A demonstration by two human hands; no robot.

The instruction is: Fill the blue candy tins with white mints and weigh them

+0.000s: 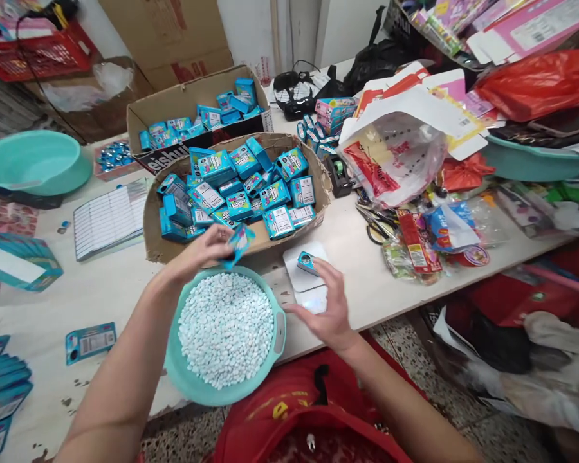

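Observation:
My left hand (215, 243) pinches a small blue candy box (240, 245) above the far rim of a mint-green bowl (280, 334). Pale, pebble-like candies (226, 328) fill the bowl. Another blue candy box (307, 262), showing a dark round opening or mark on its top, stands on a small white scale-like device (296, 280). My right hand (329, 302) is beside it, thumb spread wide from the fingers. Its fingertips reach the box's right side; whether they touch it I cannot tell. Just beyond the bowl, a cut-down carton (157, 222) holds many similar blue boxes.
Behind stands a second carton (134, 122) of blue boxes. Flattened blue boxes (91, 342) lie at left, near a paper pad (109, 222) and an empty green basin (33, 161). Scissors (377, 228), a tape dispenser (340, 177) and candy packets (417, 244) crowd the right.

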